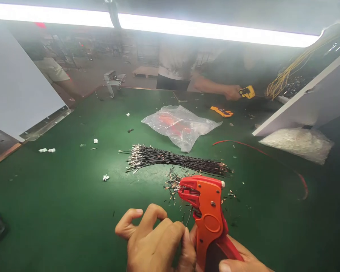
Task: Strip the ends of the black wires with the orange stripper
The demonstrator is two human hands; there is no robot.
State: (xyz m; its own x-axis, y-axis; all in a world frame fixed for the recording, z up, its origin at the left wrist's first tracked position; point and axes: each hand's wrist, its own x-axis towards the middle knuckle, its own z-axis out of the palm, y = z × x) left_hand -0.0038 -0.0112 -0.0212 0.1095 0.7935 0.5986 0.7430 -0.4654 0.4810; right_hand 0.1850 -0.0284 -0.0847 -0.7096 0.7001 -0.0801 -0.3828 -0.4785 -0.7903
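Note:
My right hand (243,257) grips a red and orange wire stripper (211,211) by its handles, its jaws pointing left above the green tabletop. Close beside it, my left hand (158,241) pinches a thin black wire (189,217) between thumb and forefinger; the other fingers are curled. That wire rises toward the underside of the stripper's head. Under and left of the jaws lies a scatter of stripped insulation bits and copper ends (174,183). Just beyond, a bundle of black wires (170,156) lies crosswise, metal terminals at its left end and bare copper at its right.
A clear plastic bag (184,126) with red contents lies behind the bundle. An orange tool (222,112) and a red wire (243,144) are at right, near a stuffed plastic bag (299,143). Small white connectors (47,150) dot the left. Across the table, another person's hand (232,91) holds a yellow tool.

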